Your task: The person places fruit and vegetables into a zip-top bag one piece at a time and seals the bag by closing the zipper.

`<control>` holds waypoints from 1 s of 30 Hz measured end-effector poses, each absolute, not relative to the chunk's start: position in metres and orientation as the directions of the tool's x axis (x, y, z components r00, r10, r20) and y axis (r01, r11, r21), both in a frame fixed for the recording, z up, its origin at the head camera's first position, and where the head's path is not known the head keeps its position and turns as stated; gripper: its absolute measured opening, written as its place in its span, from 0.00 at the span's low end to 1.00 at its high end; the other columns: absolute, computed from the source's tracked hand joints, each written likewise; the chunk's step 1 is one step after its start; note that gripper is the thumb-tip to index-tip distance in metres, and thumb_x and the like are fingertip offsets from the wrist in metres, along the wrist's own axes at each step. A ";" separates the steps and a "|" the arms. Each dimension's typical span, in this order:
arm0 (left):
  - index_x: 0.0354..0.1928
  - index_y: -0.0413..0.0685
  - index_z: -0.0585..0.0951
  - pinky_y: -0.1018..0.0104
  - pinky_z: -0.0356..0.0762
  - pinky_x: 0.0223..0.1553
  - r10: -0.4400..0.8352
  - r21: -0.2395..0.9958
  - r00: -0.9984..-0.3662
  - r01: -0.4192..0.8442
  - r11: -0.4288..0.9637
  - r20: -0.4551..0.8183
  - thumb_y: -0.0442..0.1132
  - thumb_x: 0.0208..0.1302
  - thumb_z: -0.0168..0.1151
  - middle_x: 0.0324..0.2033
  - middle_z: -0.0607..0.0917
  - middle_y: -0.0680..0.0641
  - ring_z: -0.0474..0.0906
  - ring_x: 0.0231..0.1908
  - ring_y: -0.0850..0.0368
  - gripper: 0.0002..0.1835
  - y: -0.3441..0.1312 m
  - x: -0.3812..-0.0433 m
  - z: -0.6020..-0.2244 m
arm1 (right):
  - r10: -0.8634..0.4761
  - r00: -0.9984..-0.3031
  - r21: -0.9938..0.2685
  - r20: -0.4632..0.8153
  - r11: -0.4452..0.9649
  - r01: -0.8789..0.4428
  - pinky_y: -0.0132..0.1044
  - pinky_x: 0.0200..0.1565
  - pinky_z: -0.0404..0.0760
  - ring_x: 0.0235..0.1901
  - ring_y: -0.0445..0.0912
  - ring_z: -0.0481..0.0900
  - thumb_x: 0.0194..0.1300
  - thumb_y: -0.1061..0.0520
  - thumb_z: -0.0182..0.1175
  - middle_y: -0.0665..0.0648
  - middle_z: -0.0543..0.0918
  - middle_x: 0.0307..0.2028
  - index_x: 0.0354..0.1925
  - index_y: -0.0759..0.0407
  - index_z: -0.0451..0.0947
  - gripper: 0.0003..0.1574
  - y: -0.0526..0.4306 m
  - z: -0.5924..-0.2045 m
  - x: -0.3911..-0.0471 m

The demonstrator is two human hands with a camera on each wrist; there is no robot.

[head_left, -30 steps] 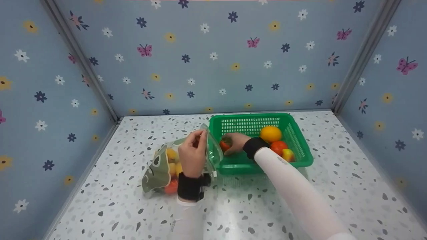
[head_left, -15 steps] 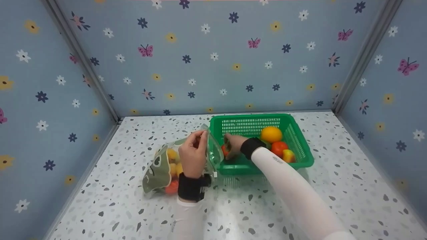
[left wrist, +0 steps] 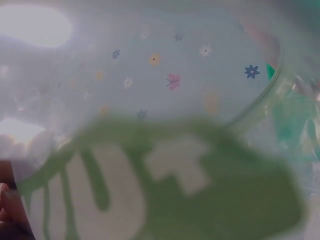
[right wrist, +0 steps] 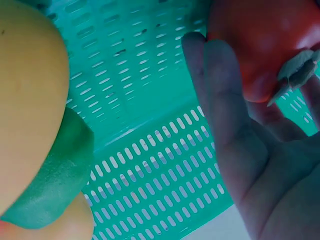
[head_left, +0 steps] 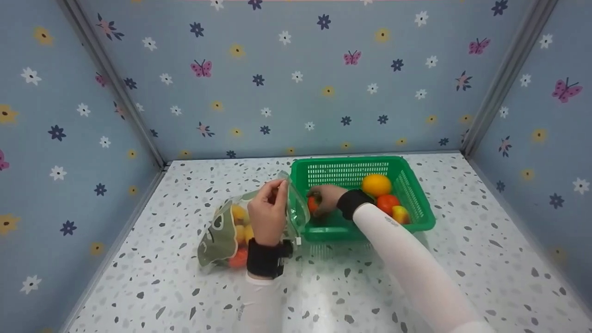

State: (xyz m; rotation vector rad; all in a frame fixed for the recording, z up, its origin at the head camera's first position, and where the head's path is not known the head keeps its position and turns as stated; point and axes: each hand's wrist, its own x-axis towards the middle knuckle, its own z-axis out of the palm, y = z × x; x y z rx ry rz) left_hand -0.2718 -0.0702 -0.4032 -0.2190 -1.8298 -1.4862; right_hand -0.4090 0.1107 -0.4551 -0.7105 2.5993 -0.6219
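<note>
In the head view my left hand (head_left: pixel 268 212) pinches the upper edge of a green zip bag (head_left: pixel 216 245) with a printed face and a clear window. Yellow and orange-red fruit (head_left: pixel 238 258) shows through the film. Close up in the left wrist view, the bag's green printed panel (left wrist: pixel 215 185) is blurred, and only a few fingers (left wrist: pixel 7 205) show at the corner. My right hand (head_left: pixel 329 198), inside the green basket (head_left: pixel 296 169) at its left end, holds a red persimmon (right wrist: pixel 265 45). The fruit's leafy cap (right wrist: pixel 298 70) points toward the palm.
At the basket's right end lie a large yellow-orange fruit (head_left: pixel 376 185), a red fruit (head_left: pixel 387 203) and a yellow-red fruit (head_left: pixel 400 214). Something green (right wrist: pixel 60 175) sits beneath the yellow fruit. The bag's mouth overlaps the basket's left wall. Patterned walls (head_left: pixel 296 115) enclose the speckled table (head_left: pixel 185 305).
Within the basket's left end, my right hand dipped slightly toward me and came back, its fingers shifting around the persimmon. My left hand and the bag have kept their place.
</note>
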 end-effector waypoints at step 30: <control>0.41 0.36 0.88 0.74 0.65 0.23 -0.343 0.808 -0.732 0.513 0.290 0.588 0.35 0.71 0.65 0.20 0.78 0.46 0.66 0.19 0.64 0.08 -0.070 -0.270 -0.401 | -0.458 -0.828 -0.925 0.325 0.028 -0.379 0.45 0.61 0.78 0.61 0.54 0.73 0.69 0.50 0.68 0.66 0.73 0.66 0.72 0.62 0.61 0.42 0.119 -0.430 -0.319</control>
